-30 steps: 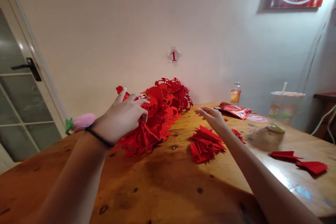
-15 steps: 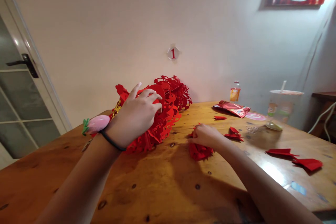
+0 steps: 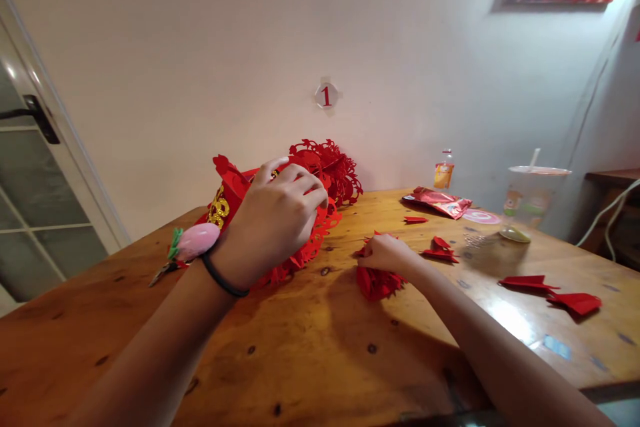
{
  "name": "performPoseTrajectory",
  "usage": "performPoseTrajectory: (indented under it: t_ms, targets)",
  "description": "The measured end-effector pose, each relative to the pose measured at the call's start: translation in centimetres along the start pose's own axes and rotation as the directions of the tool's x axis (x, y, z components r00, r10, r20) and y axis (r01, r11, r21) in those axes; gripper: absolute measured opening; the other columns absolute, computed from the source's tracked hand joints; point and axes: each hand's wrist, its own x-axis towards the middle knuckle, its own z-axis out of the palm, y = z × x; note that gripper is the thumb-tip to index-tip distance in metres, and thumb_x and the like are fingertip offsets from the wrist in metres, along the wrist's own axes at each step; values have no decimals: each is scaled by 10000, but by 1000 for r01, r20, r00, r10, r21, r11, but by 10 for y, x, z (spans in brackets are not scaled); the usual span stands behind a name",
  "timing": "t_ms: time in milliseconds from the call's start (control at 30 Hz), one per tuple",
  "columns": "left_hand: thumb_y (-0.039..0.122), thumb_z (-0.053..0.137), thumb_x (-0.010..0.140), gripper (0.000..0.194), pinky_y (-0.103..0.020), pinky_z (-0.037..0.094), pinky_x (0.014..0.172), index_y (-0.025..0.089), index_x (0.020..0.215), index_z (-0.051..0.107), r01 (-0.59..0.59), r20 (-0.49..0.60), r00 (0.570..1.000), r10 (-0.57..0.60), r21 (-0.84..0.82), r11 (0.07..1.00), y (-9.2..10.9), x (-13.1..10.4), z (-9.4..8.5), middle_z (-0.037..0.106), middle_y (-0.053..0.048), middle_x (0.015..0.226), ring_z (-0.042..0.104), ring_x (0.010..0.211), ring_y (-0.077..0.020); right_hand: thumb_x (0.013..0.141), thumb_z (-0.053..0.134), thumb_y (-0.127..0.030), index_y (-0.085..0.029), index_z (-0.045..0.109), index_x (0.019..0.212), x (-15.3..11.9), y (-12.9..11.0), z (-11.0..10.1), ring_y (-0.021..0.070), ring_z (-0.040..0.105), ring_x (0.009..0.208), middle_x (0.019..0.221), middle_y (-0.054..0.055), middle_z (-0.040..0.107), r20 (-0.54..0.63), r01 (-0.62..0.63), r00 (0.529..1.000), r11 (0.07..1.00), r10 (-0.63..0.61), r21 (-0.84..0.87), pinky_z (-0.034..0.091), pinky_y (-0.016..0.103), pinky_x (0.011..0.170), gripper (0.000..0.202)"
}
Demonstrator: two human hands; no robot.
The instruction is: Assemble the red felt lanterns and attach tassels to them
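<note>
My left hand (image 3: 280, 213), with a black band and a pink ornament (image 3: 197, 241) at the wrist, lies over a large red cut-out decoration (image 3: 325, 223) with gold trim. Its fingers are bent and spread a little, with their tips partly hidden against the red piece. To the right, my right hand (image 3: 387, 255) is closed on a smaller red bundle (image 3: 379, 283) resting on the wooden table (image 3: 300, 360). The fingertips of that hand are hidden behind the knuckles.
Small folded red pieces (image 3: 575, 302) lie at the right. Farther back are a red packet (image 3: 443, 201), an orange-labelled bottle (image 3: 443, 173), a pink disc (image 3: 481, 216) and a clear cup with a straw (image 3: 531, 203).
My left hand has shifted slightly right over the large decoration, showing more of the gold trim. My right hand stays at the smaller bundle. The whole view has shifted a little.
</note>
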Motion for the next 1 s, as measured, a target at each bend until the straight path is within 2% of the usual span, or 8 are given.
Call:
performPoseTrajectory:
  t_ms: [200, 267, 367, 500, 600, 733, 867, 1000]
  targets:
    - [148, 421, 812, 225, -428, 336, 931, 199, 913, 616, -19, 19, 1000, 20, -28, 999, 4, 2, 6, 642, -39, 981, 521, 994, -217, 692, 529, -470, -169, 551, 505, 5, 16, -7, 95, 406, 423, 431, -17, 451, 90, -20, 996, 926, -15, 378, 270, 235, 424, 355]
    - [154, 423, 810, 216, -406, 368, 881, 187, 908, 613, -22, 47, 999, 25, -54, 998, 6, 2, 8, 645, -46, 959, 534, 950, -217, 686, 535, -495, -168, 528, 508, 5, 17, -9, 83, 355, 410, 419, -37, 404, 72, -15, 997, 876, -22, 481, 246, 236, 423, 372]
    - [146, 414, 806, 205, -350, 412, 764, 172, 882, 602, -14, 168, 985, 34, -117, 993, 12, 1, 8, 645, -51, 880, 562, 843, -202, 703, 522, -529, -164, 521, 552, 3, 13, -13, 69, 316, 419, 441, -54, 382, 22, 38, 998, 795, -65, 606, 224, 227, 426, 395]
    - [173, 371, 844, 210, -294, 426, 632, 164, 840, 581, 135, 281, 957, -64, -238, 962, 24, 1, 7, 641, -52, 804, 594, 711, -179, 714, 541, -546, -161, 516, 609, -1, 6, -18, 56, 334, 440, 496, -59, 410, -77, 131, 990, 606, -114, 785, 241, 209, 437, 400]
    - [240, 349, 882, 238, -299, 452, 665, 165, 904, 573, 255, 286, 946, -154, -363, 896, 31, 3, 14, 657, -59, 838, 623, 744, -188, 695, 580, -548, -162, 535, 658, -2, 3, -19, 50, 354, 430, 512, -65, 426, -113, 158, 985, 429, -129, 889, 262, 201, 436, 391]
    - [283, 402, 876, 300, -333, 463, 814, 157, 1125, 512, 348, 291, 931, -219, -529, 774, 35, 8, 34, 653, -89, 1011, 618, 934, -212, 681, 635, -500, -160, 575, 739, -5, 2, -20, 47, 405, 451, 592, -53, 484, -141, 174, 977, 216, -159, 961, 301, 198, 445, 350]
    - [302, 484, 840, 335, -279, 473, 828, 163, 1143, 518, 374, 329, 924, -195, -674, 637, 38, 11, 45, 657, -68, 1022, 619, 947, -182, 701, 647, -449, -167, 604, 754, -7, 0, -19, 49, 438, 474, 625, -44, 518, -144, 173, 967, 127, -209, 977, 336, 195, 458, 291]
    - [254, 544, 800, 289, -274, 477, 808, 162, 1074, 549, 380, 304, 925, -229, -734, 562, 41, 12, 49, 670, -58, 962, 628, 891, -174, 705, 666, -397, -176, 616, 773, -7, -2, -18, 55, 471, 522, 650, -39, 533, -163, 175, 961, 39, -223, 984, 391, 185, 492, 237]
